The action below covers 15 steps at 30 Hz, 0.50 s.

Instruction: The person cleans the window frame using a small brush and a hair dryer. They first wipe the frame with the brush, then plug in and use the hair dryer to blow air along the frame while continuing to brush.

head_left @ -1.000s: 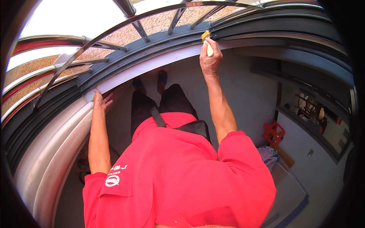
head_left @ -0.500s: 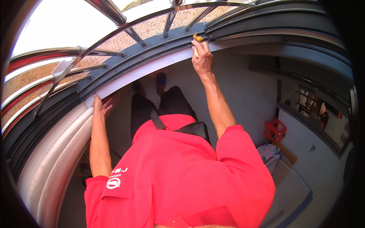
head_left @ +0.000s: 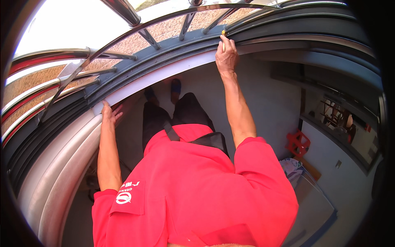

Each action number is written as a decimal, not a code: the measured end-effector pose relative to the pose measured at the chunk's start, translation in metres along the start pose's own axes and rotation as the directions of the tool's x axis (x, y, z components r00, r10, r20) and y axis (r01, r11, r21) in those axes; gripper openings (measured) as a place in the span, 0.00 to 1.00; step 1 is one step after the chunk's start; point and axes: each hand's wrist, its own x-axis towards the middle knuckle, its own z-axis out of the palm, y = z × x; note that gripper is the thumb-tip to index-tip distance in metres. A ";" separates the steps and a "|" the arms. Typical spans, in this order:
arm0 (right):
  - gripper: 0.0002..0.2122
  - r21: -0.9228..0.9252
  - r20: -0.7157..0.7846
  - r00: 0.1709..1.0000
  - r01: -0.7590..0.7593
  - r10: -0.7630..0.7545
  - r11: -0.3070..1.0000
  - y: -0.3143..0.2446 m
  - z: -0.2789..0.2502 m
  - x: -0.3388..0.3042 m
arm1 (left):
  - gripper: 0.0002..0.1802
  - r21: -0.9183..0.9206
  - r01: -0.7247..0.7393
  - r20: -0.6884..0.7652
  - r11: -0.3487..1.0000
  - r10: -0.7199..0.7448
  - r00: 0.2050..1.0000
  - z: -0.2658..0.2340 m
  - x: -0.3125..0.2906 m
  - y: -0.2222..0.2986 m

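Observation:
My right hand [head_left: 226, 57] is closed round the pale handle of a small brush with a yellow tip [head_left: 223, 33]. That tip is at the dark window track [head_left: 173, 52], near the right end of the visible white sill strip [head_left: 160, 76]. At the strip's left end, beside a pale curtain-like fold [head_left: 78, 140], my left hand [head_left: 109, 112] rests with its fingers spread and nothing held. Part of the left hand touches the sill edge.
Shiny metal bars [head_left: 123, 12] stand just beyond the track, with a brown rough surface outside. Behind to the right are a red plastic object [head_left: 298, 142] and a clear panel with blue edging [head_left: 312, 201]. My feet [head_left: 176, 87] are below the sill.
My right hand with the brush has moved slightly right and up along the track, and the brush tip now points more upright. The left hand stays at the sill's end.

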 end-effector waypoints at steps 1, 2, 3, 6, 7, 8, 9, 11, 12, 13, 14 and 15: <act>0.11 0.021 0.055 0.998 0.040 -0.041 0.999 0.001 0.007 -0.005 | 0.40 -0.003 -0.005 0.004 1.000 0.005 1.000 -0.002 0.001 -0.001; 0.11 0.041 0.103 0.991 0.085 -0.089 0.996 -0.001 0.010 -0.003 | 0.41 0.001 -0.016 -0.010 1.000 0.016 1.000 0.002 0.000 0.000; 0.11 0.278 0.176 0.983 0.005 -0.056 0.961 -0.001 0.006 -0.006 | 0.42 0.005 -0.026 -0.024 1.000 0.026 0.999 0.005 -0.002 0.001; 0.11 -0.018 -0.007 0.996 0.083 -0.083 0.996 -0.014 -0.009 0.004 | 0.42 0.002 -0.052 0.027 0.999 0.052 0.998 -0.001 -0.002 -0.002; 0.12 -0.170 0.015 1.000 0.012 -0.009 0.985 -0.015 -0.010 0.003 | 0.42 -0.002 -0.061 0.060 0.998 0.061 0.996 -0.005 -0.001 -0.004; 0.12 -0.170 0.088 0.996 0.049 -0.035 0.984 -0.010 -0.008 0.001 | 0.42 0.000 -0.051 0.045 0.999 0.051 0.998 -0.003 -0.001 -0.004; 0.12 -0.166 0.158 0.986 0.086 -0.059 0.982 -0.004 -0.003 0.000 | 0.42 0.002 -0.044 0.029 0.999 0.044 0.999 0.000 -0.002 -0.001; 0.12 -0.100 0.261 0.956 0.165 -0.134 0.981 -0.002 -0.003 -0.005 | 0.42 0.006 -0.043 -0.001 0.999 0.043 0.999 0.004 -0.004 0.001; 0.13 -0.040 0.292 0.938 0.206 -0.186 0.978 -0.008 -0.008 -0.009 | 0.42 0.009 -0.048 -0.016 0.999 0.049 0.999 0.006 -0.005 0.001; 0.14 -0.112 0.291 0.938 0.231 -0.190 0.966 -0.011 -0.010 -0.005 | 0.41 0.012 -0.054 -0.031 0.998 0.054 0.998 0.007 -0.006 0.001; 0.16 -0.186 0.292 0.937 0.251 -0.191 0.950 -0.013 -0.015 -0.002 | 0.41 0.002 -0.042 -0.015 0.999 0.042 0.999 0.005 -0.005 0.001; 0.16 -0.229 0.261 0.950 0.234 -0.172 0.945 -0.008 -0.015 -0.001 | 0.40 -0.006 -0.030 0.001 1.000 0.030 1.000 0.003 -0.003 0.001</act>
